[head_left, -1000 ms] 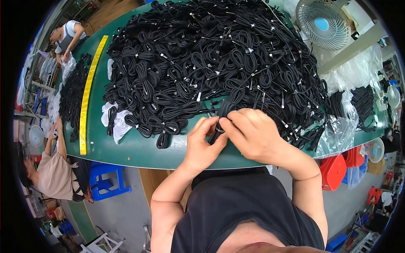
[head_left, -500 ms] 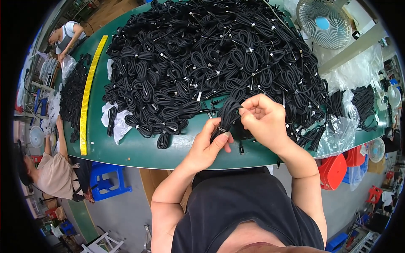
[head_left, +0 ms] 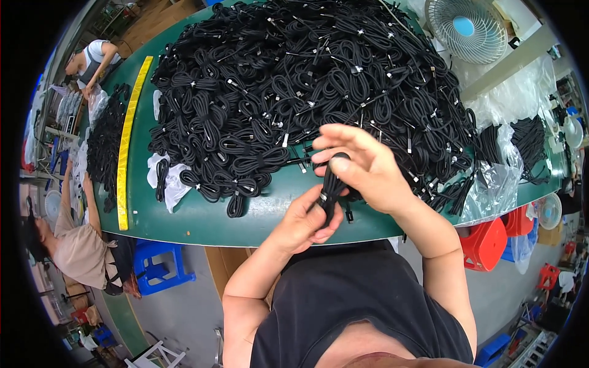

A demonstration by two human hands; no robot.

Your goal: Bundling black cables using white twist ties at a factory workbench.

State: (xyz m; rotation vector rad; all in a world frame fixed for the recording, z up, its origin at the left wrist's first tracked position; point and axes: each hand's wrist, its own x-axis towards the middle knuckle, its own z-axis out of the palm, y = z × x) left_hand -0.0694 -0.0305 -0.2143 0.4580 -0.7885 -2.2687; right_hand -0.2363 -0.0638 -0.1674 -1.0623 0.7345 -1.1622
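**Both hands on one coiled black cable at the near edge of the counter**

We hold a coiled black cable bundle [head_left: 331, 184] between our two hands, raised just above the near edge of the green counter [head_left: 202, 218]. Our left hand [head_left: 305, 222] has its grip clamped on the lower end of the bundle, thumb and fingers pinching it where a small pale tie shows. Our right hand [head_left: 362, 165] wraps the upper part, fingers curled over the top of the coil and closed around it.

Just beyond our hands lies a large heap of black cable coils [head_left: 307, 80], covering most of the counter. A yellow strip [head_left: 127, 147] runs along the counter's left side. Clear plastic bags [head_left: 497, 184] lie at the right, and a fan [head_left: 469, 27] stands far right. A red stool [head_left: 485, 242] sits below the counter's right end.
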